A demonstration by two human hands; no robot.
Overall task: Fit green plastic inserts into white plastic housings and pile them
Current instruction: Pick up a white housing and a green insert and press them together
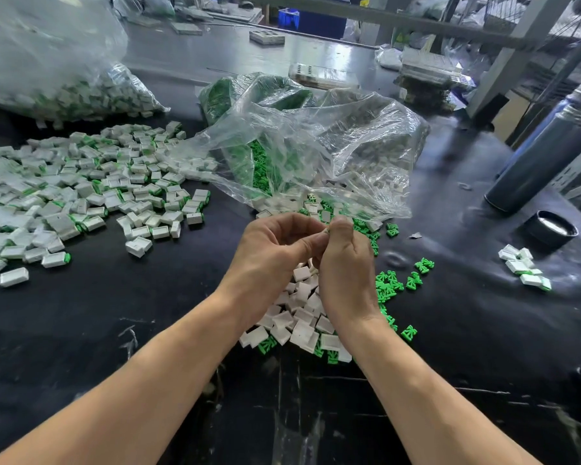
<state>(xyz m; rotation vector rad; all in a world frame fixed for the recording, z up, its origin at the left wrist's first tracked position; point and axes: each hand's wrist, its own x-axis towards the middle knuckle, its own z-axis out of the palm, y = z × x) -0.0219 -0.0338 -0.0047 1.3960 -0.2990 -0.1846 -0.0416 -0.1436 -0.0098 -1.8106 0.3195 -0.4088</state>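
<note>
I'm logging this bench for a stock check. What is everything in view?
finished pile: many, white with green, table left
empty housings: a heap, white, under the hands
loose inserts: many, green, right of the hands
open bag: one, clear, centre, holds inserts and housings
full bag: one, clear, far left
small cluster: few, white-green, right
cylinder: one, dark, right
left hand: pinches a small piece
right hand: pinches the same piece
</note>
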